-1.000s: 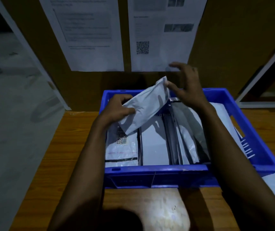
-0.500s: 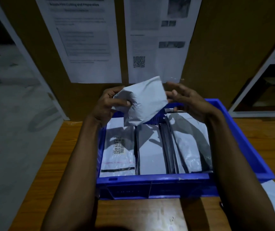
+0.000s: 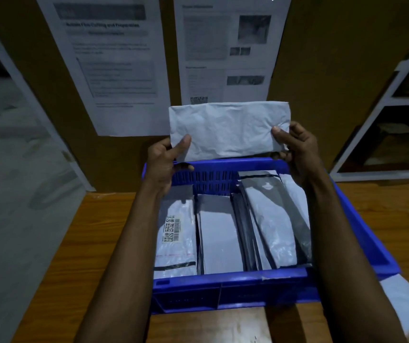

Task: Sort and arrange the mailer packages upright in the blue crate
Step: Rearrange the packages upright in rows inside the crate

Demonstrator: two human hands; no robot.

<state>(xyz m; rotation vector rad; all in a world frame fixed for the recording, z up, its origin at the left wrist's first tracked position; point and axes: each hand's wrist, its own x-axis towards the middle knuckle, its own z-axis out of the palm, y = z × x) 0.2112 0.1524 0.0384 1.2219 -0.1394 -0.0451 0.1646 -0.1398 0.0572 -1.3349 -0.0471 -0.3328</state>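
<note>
A blue crate (image 3: 228,280) stands on the wooden table and holds several mailer packages (image 3: 218,233) leaning in rows, one at the left with a barcode label (image 3: 172,230). Above the crate's far wall I hold a white mailer (image 3: 228,129) spread flat and level. My left hand (image 3: 166,157) pinches its lower left corner, thumb on the front. My right hand (image 3: 295,147) pinches its right edge the same way. The mailer's bottom edge sits just behind the crate's far rim.
A brown board with two printed sheets (image 3: 114,60) rises right behind the crate. A white shelf frame (image 3: 381,120) stands at the right. Another white mailer (image 3: 406,300) lies on the table (image 3: 82,256) beside the crate's right front corner. The floor drops off at the left.
The crumpled mailer has been lifted higher and pulled out flat between both hands. The right hand, which hovered next to it, now grips its right edge.
</note>
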